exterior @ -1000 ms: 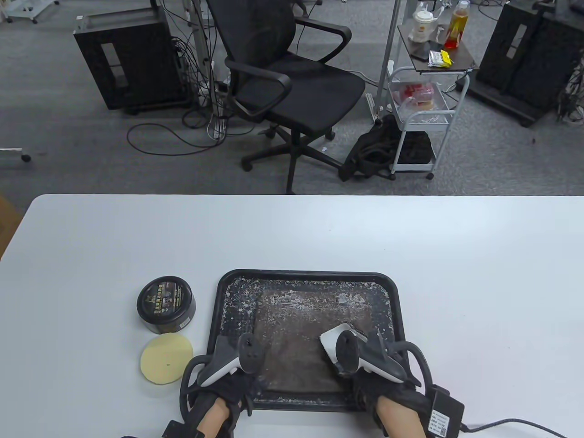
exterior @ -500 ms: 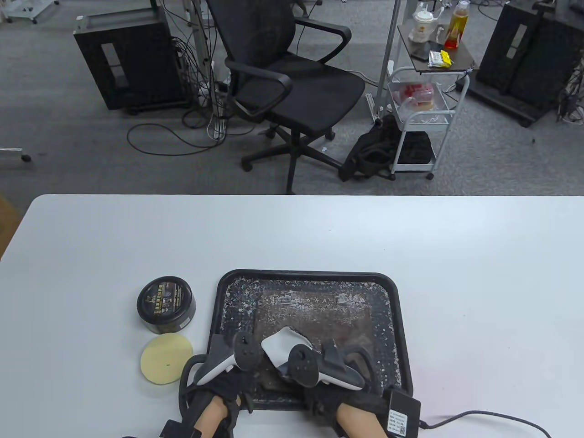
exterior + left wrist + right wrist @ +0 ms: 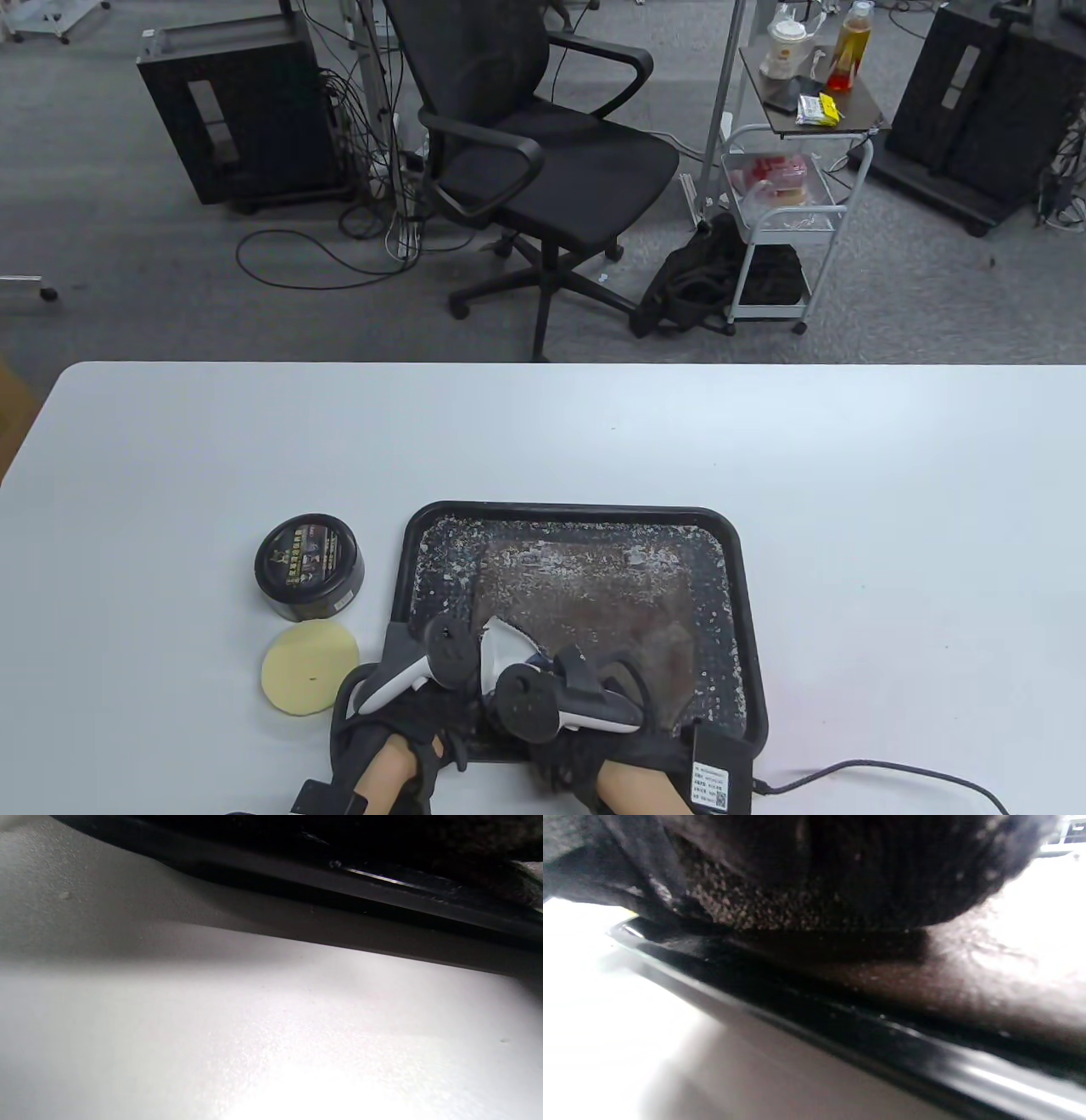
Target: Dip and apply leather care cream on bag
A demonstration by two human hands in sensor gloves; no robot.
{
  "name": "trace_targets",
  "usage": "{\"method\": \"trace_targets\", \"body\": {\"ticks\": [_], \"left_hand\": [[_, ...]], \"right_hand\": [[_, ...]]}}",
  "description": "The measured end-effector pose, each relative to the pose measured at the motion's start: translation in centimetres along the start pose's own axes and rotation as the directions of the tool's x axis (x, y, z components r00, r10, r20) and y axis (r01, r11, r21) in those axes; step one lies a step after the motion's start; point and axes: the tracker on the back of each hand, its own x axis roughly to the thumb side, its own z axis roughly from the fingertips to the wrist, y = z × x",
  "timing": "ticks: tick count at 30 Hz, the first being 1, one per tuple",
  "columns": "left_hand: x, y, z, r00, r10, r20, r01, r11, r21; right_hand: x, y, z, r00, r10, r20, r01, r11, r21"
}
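Note:
A flat brown leather bag (image 3: pixel 594 594), flecked with white cream, lies in a black tray (image 3: pixel 568 512). My right hand (image 3: pixel 585 751) is over the bag's near left part and holds a white cloth (image 3: pixel 496 649) against it; its fingers are hidden under the tracker. In the right wrist view the dark glove (image 3: pixel 818 878) lies low over the leather (image 3: pixel 967 984) by the tray rim (image 3: pixel 840 1027). My left hand (image 3: pixel 424 722) rests at the tray's near left corner, fingers hidden. A closed black cream tin (image 3: pixel 309 564) stands left of the tray.
A round yellow sponge pad (image 3: pixel 307 666) lies in front of the tin, just left of my left hand. A black box on my right wrist (image 3: pixel 717 768) trails a cable along the table's near edge. The left wrist view shows only the tray rim (image 3: pixel 382 887) and white table.
My right hand has slid left across the near part of the bag with the white cloth, ending close beside my left hand. The left hand has barely moved.

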Motion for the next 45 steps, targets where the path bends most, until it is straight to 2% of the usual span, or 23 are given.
{"method": "trace_targets", "body": {"ticks": [3, 6, 17, 29, 33, 35, 38, 40, 42, 45], "left_hand": [[0.0, 0.0, 0.0, 1.000, 0.003, 0.001, -0.003, 1.000, 0.001], [0.1, -0.1, 0.0, 1.000, 0.002, 0.001, -0.002, 1.000, 0.005], [0.1, -0.1, 0.0, 1.000, 0.000, -0.002, 0.000, 1.000, 0.010], [0.1, -0.1, -0.1, 1.000, 0.000, 0.000, 0.000, 1.000, 0.014], [0.4, 0.5, 0.3, 0.999, -0.028, 0.037, 0.024, 0.993, 0.114], [0.9, 0.7, 0.5, 0.998, -0.056, 0.035, 0.051, 0.989, 0.139], [2.1, 1.3, 1.2, 0.991, -0.135, 0.022, 0.127, 0.965, 0.228], [3.0, 1.7, 1.9, 0.984, -0.173, 0.046, 0.149, 0.935, 0.321], [4.7, 2.3, 2.9, 0.972, -0.198, 0.123, 0.119, 0.876, 0.467], [7.0, 2.7, 3.9, 0.951, -0.249, 0.184, 0.106, 0.820, 0.563]], "right_hand": [[-0.4, -0.2, 0.4, 1.000, 0.003, -0.011, -0.002, 1.000, 0.029], [-1.2, -0.4, 1.2, 0.998, 0.036, -0.043, -0.032, 0.994, 0.108], [-6.0, -1.3, 4.0, 0.965, 0.086, -0.248, -0.039, 0.981, 0.190], [-10.6, -2.1, 7.2, 0.916, -0.017, -0.401, 0.106, 0.974, 0.200], [-11.8, -2.4, 7.9, 0.883, 0.039, -0.468, 0.061, 0.978, 0.198], [-12.5, -2.8, 8.3, 0.873, 0.028, -0.487, 0.052, 0.987, 0.151], [-13.6, -3.5, 9.2, 0.866, -0.077, -0.495, 0.091, 0.996, 0.003], [-14.3, -3.9, 9.9, 0.854, -0.150, -0.497, 0.102, 0.987, -0.123], [-15.2, -4.5, 10.7, 0.837, -0.180, -0.517, 0.043, 0.963, -0.266], [-16.4, -4.7, 11.4, 0.817, -0.217, -0.534, -0.008, 0.922, -0.388]]}}
